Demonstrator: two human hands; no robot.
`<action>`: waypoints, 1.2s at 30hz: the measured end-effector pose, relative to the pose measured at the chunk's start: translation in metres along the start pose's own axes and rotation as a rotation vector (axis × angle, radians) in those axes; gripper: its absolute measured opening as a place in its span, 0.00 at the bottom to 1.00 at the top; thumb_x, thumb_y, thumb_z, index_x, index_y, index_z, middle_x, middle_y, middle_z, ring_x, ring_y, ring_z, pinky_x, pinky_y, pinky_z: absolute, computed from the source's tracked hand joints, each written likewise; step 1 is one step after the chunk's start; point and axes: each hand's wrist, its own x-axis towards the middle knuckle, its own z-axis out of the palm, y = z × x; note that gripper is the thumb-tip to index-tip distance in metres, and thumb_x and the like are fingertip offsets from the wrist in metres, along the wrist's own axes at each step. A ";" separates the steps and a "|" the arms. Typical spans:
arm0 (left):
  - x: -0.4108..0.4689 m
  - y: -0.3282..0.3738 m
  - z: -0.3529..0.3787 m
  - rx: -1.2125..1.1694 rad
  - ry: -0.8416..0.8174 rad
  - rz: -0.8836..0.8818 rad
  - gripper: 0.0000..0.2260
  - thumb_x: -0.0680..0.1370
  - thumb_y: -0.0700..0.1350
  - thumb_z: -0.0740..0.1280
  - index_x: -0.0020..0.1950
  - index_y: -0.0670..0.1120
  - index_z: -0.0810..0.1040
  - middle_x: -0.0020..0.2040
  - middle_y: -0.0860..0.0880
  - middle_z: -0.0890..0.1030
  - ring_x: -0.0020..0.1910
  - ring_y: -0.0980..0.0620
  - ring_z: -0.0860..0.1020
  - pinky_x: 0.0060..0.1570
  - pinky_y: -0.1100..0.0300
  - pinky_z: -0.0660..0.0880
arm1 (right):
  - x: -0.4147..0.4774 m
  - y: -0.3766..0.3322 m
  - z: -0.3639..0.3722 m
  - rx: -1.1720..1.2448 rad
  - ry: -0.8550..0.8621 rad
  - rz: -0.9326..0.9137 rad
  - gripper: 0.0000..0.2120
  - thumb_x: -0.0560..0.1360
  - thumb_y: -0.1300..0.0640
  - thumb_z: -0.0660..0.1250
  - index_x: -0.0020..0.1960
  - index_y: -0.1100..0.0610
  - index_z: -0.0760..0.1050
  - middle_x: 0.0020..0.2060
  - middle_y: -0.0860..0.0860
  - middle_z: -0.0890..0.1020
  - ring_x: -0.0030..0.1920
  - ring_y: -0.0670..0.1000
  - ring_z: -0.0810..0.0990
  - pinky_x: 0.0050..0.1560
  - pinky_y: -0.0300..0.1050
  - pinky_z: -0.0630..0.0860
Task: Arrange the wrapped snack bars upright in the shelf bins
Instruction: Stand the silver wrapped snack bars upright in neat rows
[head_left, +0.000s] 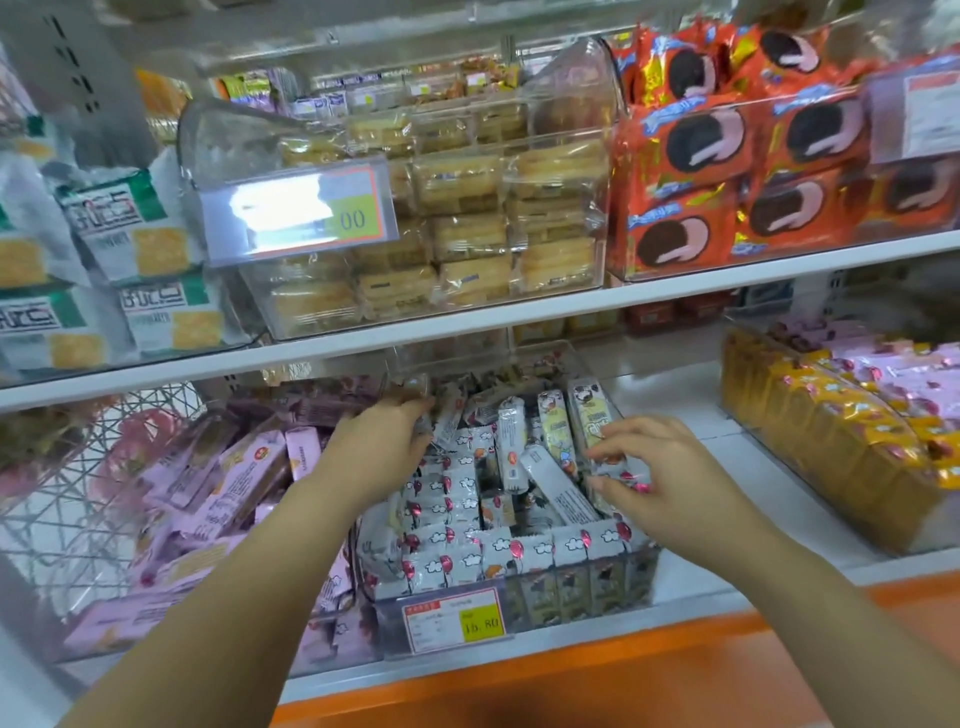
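In the bin (644, 577), snack bars (511, 447) lean between left hand (379, 441) and right hand (660, 478).
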 end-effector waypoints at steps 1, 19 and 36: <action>0.002 0.000 0.000 0.033 -0.032 -0.017 0.22 0.81 0.49 0.58 0.75 0.53 0.60 0.70 0.46 0.69 0.66 0.44 0.71 0.66 0.41 0.64 | 0.000 0.000 0.000 0.002 -0.001 0.001 0.11 0.74 0.52 0.69 0.56 0.48 0.79 0.56 0.41 0.74 0.62 0.43 0.65 0.61 0.34 0.57; -0.022 0.049 0.006 -0.046 -0.181 0.332 0.06 0.75 0.50 0.69 0.52 0.55 0.80 0.55 0.58 0.79 0.57 0.54 0.75 0.64 0.56 0.62 | -0.002 0.001 -0.002 0.039 0.018 -0.012 0.11 0.74 0.54 0.68 0.56 0.48 0.79 0.52 0.39 0.72 0.57 0.38 0.63 0.57 0.30 0.56; -0.062 0.010 -0.009 -0.811 0.537 -0.052 0.06 0.80 0.43 0.60 0.45 0.53 0.67 0.52 0.53 0.77 0.48 0.58 0.78 0.43 0.70 0.71 | -0.003 -0.003 0.001 0.047 0.041 -0.013 0.10 0.74 0.56 0.69 0.55 0.49 0.79 0.51 0.41 0.74 0.57 0.40 0.64 0.55 0.31 0.56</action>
